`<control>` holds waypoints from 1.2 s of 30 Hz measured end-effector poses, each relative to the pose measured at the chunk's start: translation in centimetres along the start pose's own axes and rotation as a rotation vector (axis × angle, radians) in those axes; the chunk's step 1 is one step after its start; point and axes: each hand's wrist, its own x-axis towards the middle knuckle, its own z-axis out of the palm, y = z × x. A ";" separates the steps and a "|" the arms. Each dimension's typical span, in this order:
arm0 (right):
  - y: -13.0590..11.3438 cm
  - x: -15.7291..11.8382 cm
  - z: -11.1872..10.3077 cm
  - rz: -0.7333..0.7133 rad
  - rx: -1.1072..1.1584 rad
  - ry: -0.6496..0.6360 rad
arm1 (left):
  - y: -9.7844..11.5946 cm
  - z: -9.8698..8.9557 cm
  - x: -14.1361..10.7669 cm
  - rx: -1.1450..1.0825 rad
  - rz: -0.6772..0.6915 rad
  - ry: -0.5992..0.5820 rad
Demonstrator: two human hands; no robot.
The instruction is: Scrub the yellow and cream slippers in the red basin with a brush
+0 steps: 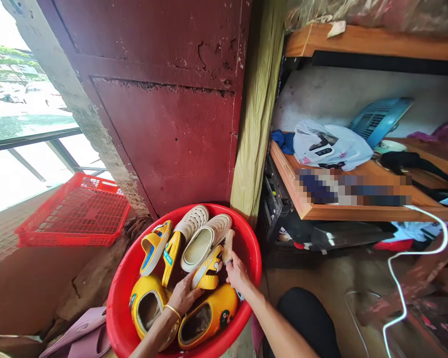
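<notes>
Gripped 1 yellow sandal (208, 281) with the left hand (184, 297) and a brush (228, 243) with the right hand (236, 272), right of centre in the red basin (257, 256); apparently was scrubbing, seemingly needed steady bracing next

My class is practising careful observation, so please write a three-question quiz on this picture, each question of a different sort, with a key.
1. Multiple choice: What does the person's right hand hold?
a) a mauve slipper
b) a tan bristled brush
c) a white cable

2. True or false: The left hand, on the yellow rubber sandal with cut-out openings, belongs to the arm wearing a thin gold-coloured bracelet.

3. Fill in: In the picture, the shallow rectangular red plastic crate lies to the ____ of the round red plastic basin.

Key: 1. b; 2. True; 3. left.
</notes>
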 end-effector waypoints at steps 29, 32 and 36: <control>-1.5 -2.6 -1.8 -0.722 -0.739 -0.052 | 3.6 -0.8 -1.7 -0.534 -0.021 -0.020; -1.2 -2.2 -1.7 -0.726 -0.548 -0.050 | 3.6 -0.9 -1.6 -0.696 -0.098 -0.037; -1.3 -3.3 0.2 -0.875 -0.344 -0.120 | 2.7 -1.9 -1.2 -0.848 -0.082 0.137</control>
